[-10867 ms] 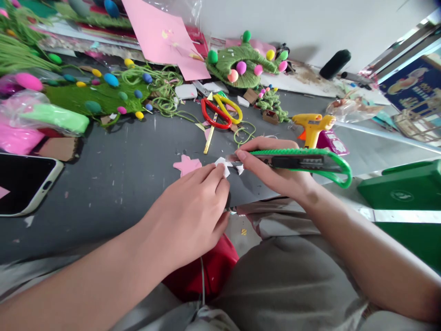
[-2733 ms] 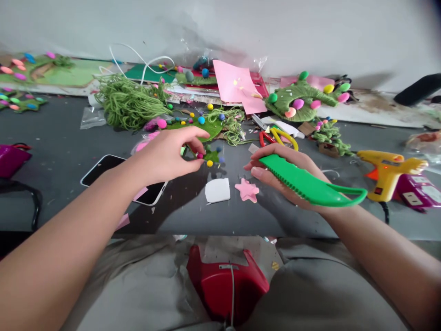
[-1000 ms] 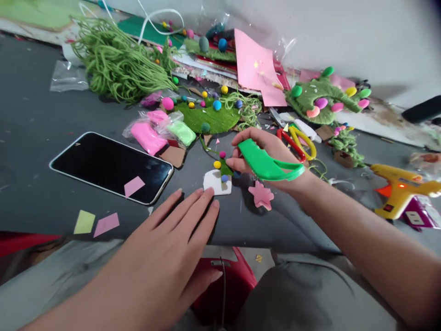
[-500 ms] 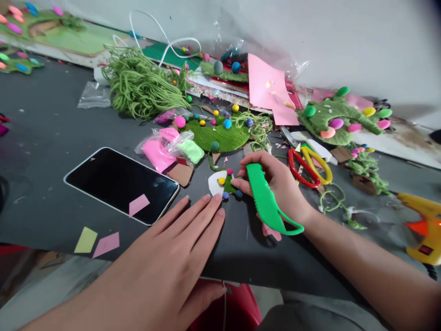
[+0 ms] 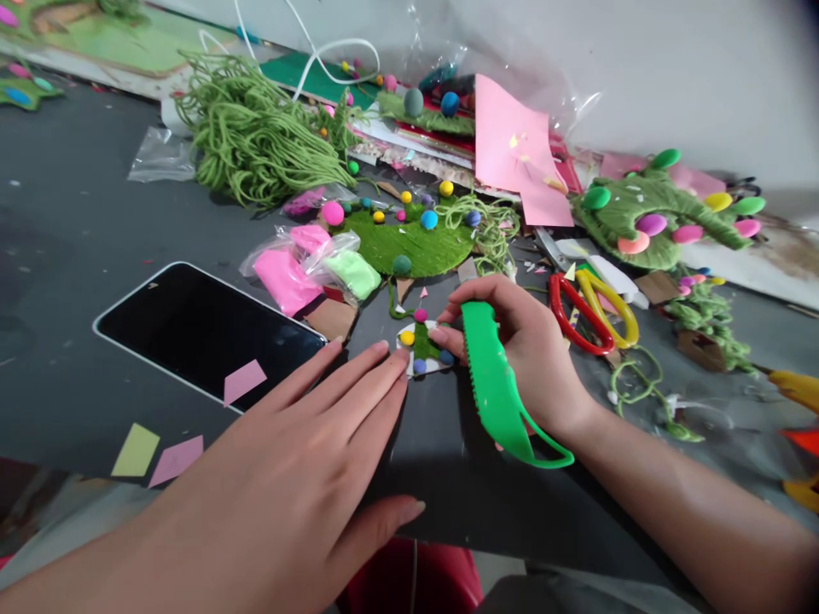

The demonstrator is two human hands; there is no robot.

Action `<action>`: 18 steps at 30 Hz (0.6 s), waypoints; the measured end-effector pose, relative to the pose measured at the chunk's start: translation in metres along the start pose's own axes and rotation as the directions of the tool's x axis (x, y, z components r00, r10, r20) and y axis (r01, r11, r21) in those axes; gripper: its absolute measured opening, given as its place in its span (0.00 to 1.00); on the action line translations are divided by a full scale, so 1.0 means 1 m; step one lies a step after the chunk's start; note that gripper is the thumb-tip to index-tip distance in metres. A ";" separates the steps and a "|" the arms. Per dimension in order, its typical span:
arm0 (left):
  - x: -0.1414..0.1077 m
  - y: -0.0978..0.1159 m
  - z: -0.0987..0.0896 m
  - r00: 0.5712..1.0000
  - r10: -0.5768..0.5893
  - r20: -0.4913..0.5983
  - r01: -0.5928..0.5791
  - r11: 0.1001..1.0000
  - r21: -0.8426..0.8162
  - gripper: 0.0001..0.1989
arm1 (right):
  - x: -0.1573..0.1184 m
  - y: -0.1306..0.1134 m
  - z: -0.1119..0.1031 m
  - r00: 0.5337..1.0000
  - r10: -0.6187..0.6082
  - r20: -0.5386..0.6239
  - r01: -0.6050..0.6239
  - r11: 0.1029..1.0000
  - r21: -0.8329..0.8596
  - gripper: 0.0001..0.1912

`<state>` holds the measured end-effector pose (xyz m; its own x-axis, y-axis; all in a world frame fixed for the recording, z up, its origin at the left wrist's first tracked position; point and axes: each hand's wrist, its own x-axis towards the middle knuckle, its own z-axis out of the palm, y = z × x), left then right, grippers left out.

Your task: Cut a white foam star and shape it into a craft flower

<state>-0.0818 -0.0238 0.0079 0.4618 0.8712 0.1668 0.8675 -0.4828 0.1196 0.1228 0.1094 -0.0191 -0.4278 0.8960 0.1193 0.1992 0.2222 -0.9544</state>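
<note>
My left hand (image 5: pixel 307 435) lies flat with its fingers stretched out, the fingertips at the left edge of a small white piece (image 5: pixel 441 367). On that piece sits a small green felt-like shape (image 5: pixel 422 343) with yellow, pink and blue balls around it. My right hand (image 5: pixel 528 350) is curled around a green plastic utility knife (image 5: pixel 490 375) with a ridged edge and a looped end. No blade shows. The thumb and fingertips of that hand reach the right side of the small green shape, and the fingers partly cover it.
A phone (image 5: pixel 192 333) lies left, with a pink paper scrap on it. Behind are bagged pink and green clay (image 5: pixel 287 277), a green yarn bundle (image 5: pixel 256 136) and a larger green shape (image 5: pixel 415 243). Scissors (image 5: pixel 579 315) and a yellow glue gun (image 5: pixel 797 388) are right.
The view has shifted slightly, moving the phone left and the scissors right in the picture. More of the white piece shows beneath the small green shape. Both hands keep nearly the same pose.
</note>
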 end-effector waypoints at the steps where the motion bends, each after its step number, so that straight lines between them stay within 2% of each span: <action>1: 0.000 0.000 0.000 1.000 -0.004 -0.001 0.004 1.000 -0.002 0.33 | 0.000 0.000 0.000 1.000 0.001 0.003 -0.001 1.000 -0.001 0.21; 12: -0.001 0.000 -0.002 0.998 -0.048 0.026 0.050 0.998 -0.049 0.30 | -0.002 0.001 -0.002 1.000 0.017 0.023 -0.017 1.000 -0.004 0.23; 15: 0.003 -0.001 -0.006 0.996 -0.090 0.020 0.091 0.992 -0.088 0.28 | -0.001 0.001 -0.003 0.999 0.033 0.041 -0.034 0.999 0.022 0.23; 18: 0.013 -0.001 -0.009 0.998 -0.067 -0.016 0.065 0.990 -0.122 0.27 | 0.001 0.002 -0.005 0.998 0.029 0.057 -0.032 0.998 0.049 0.23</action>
<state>-0.0785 -0.0130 0.0186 0.3996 0.9001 0.1735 0.8667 -0.4327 0.2484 0.1274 0.1123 -0.0196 -0.4712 0.8787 0.0761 0.1689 0.1746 -0.9700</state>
